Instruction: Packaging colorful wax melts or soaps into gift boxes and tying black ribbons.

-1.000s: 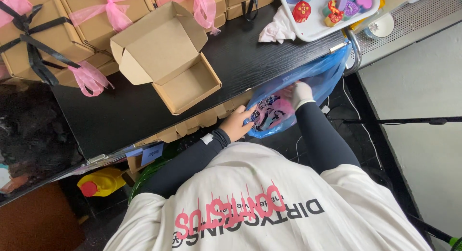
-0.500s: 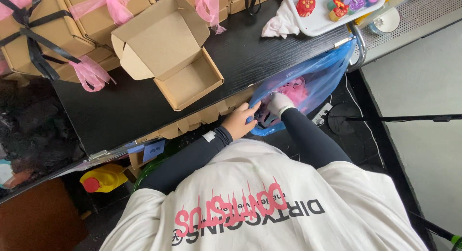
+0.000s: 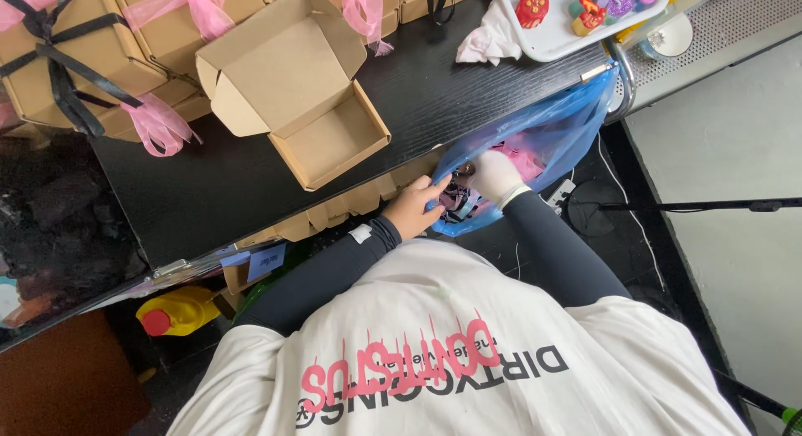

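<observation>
Left hand (image 3: 415, 206) pinches the rim of the blue plastic bag (image 3: 543, 139) hanging off the black table (image 3: 434, 93) edge. Gloved right hand (image 3: 494, 175) is inside the bag on pink and dark items (image 3: 461, 200); grip unclear. Open cardboard box (image 3: 322, 135) sits nearby.

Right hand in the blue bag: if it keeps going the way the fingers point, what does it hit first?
Probably the dark and pink items bunched inside the blue bag; the gloved right hand already looks to be at them. Past those is the left hand gripping the bag's edge. Depth is unclear.
</observation>
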